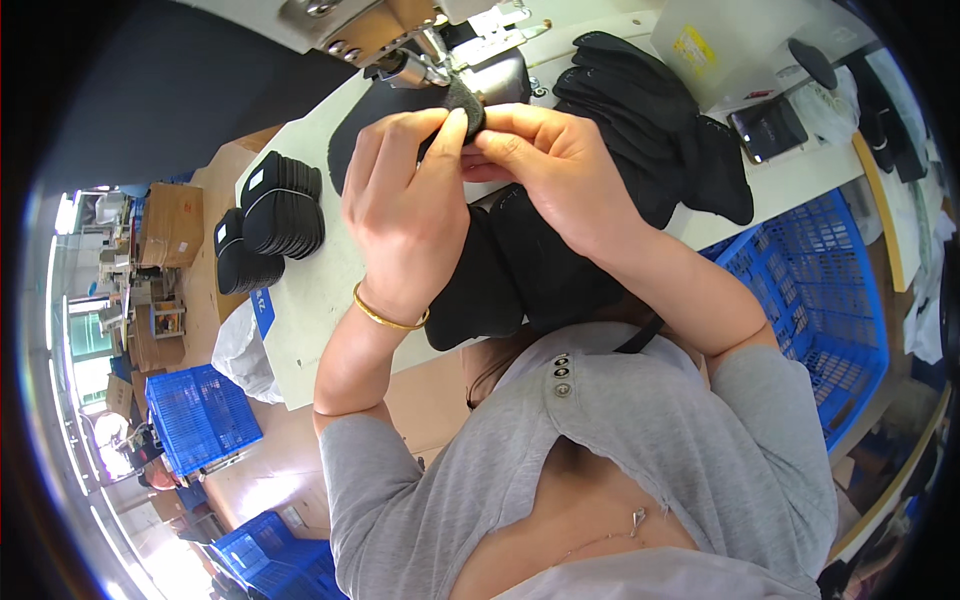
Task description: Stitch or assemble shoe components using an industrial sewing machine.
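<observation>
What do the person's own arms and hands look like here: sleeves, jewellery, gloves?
Both hands are bare, no gloves. The left hand has a thin gold bangle at the wrist; the right hand shows no jewellery. Both forearms are bare, with short grey sleeves ending near the elbows.

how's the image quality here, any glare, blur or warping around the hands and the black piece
Head view: strong fisheye warp, the table edge bows and the corners go black; blown-out glare at the far left by the windows; the left hand and right hand are evenly lit and sharp, pinching the black piece at the sewing machine; that piece is so dark its detail is lost.
</observation>
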The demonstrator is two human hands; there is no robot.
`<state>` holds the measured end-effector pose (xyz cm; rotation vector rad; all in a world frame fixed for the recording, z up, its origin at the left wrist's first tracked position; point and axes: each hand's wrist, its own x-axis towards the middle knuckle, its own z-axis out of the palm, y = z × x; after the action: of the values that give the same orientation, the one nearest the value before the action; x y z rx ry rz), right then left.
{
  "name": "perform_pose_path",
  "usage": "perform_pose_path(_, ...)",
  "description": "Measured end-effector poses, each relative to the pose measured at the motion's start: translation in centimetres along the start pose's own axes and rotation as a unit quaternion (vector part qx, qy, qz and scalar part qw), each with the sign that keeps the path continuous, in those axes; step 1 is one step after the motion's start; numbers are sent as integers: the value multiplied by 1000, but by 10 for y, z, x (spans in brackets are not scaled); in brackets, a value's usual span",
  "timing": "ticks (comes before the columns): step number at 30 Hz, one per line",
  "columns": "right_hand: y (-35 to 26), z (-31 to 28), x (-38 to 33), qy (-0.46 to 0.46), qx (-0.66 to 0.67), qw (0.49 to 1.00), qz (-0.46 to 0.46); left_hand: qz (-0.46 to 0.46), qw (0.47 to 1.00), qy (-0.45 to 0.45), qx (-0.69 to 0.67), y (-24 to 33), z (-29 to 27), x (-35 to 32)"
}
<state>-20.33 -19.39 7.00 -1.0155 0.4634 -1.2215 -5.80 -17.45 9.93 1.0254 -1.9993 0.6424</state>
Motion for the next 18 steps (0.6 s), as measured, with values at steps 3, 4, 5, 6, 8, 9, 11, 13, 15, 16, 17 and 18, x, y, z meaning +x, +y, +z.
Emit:
perform_pose_path(3,5,-1,-4,-8,27,1000,7,8,1000,2,5,0,-1,-3)
perform_pose_path(4,7,-1,-5,-15,24,1000,-1,8,1000,0,6,1,-2,-3)
perform_pose_path(5,8,-1,-5,-23,22,999,-8,8,1000,0,6,0,-2,-2)
perform_pose_path(6,7,1,-5,-13,14,1000,-3,14,1000,-2,7,0,-3,-1)
perform_pose_path(8,5,5,-7,-13,24,1000,1,16,1000,-3,13,-2,-4,-2)
perform_pose_path(9,4,6,-8,-9,33,999,3,22,1000,1,9,-3,-3,-2)
perform_pose_path(11,4,11,-10,-12,51,999,7,25,1000,8,8,-5,-4,-2)
perform_pose_path(13,4,14,-11,-16,69,997,13,45,999,-2,17,-8,-6,0)
perform_pose_path(15,4,16,-10,-24,94,995,14,53,998,-6,19,-13,-8,2)
perform_pose_path(16,4,17,-9,-26,92,995,15,64,998,-11,17,-16,-8,4)
perform_pose_path(17,4,17,-9,-25,108,994,22,62,998,-10,17,-19,-7,5)
perform_pose_path(18,4,19,-8,-24,125,991,30,71,997,-13,16,-21,-8,5)
